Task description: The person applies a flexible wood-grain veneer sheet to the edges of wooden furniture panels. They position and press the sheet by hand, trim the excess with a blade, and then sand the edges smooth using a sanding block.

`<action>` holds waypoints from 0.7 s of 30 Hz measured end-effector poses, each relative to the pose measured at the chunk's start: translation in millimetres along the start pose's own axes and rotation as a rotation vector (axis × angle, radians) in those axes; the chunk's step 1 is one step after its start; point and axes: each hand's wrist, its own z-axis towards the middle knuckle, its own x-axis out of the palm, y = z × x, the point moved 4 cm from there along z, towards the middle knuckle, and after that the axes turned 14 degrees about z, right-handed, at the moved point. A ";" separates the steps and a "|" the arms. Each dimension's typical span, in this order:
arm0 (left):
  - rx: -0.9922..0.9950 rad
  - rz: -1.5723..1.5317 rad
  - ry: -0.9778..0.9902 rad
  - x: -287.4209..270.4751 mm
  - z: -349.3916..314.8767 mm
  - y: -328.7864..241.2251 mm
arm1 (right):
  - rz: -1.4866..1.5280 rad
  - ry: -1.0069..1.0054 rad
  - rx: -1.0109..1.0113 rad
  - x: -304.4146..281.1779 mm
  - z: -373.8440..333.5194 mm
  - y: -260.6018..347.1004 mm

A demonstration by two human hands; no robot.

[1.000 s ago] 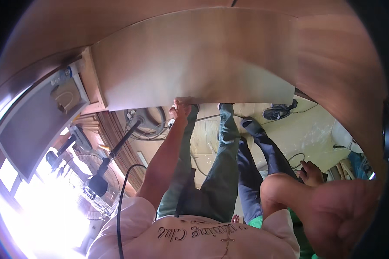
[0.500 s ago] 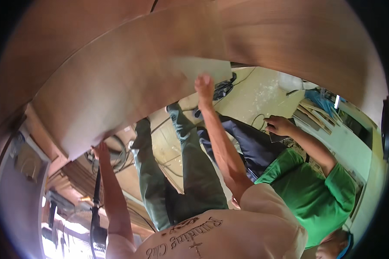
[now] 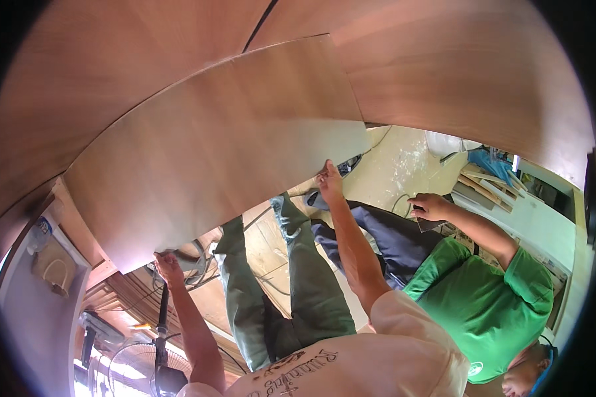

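A wide brown wooden panel (image 3: 225,139) with a smooth face spans the space in front of me. My left hand (image 3: 169,268) is closed on its near left corner, fingers bent at the edge. Farther right, my right hand (image 3: 330,180) pinches the same near edge close to the panel's right end. Part of the fingers of each hand is hidden at the board. The panel's far edge lies along larger brown wooden surfaces (image 3: 430,59), with a dark seam between two of them.
At my right a person in a green shirt (image 3: 477,298) holds a dark flat object (image 3: 429,223). Wood offcuts (image 3: 490,188) and a blue plastic bag (image 3: 487,162) lie beyond. A fan (image 3: 139,370) stands lower left, near a pale open box-like unit (image 3: 40,311). Cables (image 3: 202,264) trail on the floor.
Both my hands and the panel's near edge have come closer to my body, the right hand most. My view has also shifted slightly. The other person's arm stays in much the same pose.
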 end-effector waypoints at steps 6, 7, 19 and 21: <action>0.175 -0.083 -0.205 -26.8 -68.7 -65.7 | -0.017 -0.080 -0.044 33.1 -70.4 -14.4; 0.151 -0.108 -0.208 -2.4 -84.2 -57.2 | -0.017 0.155 -0.011 6.4 -59.2 21.8; 0.487 0.012 -0.252 2.9 -221.7 -164.8 | -0.058 0.033 -0.033 -25.3 -91.5 61.8; 0.600 0.085 -0.236 2.0 -252.7 -184.2 | -0.106 0.035 -0.004 -18.7 -92.1 60.2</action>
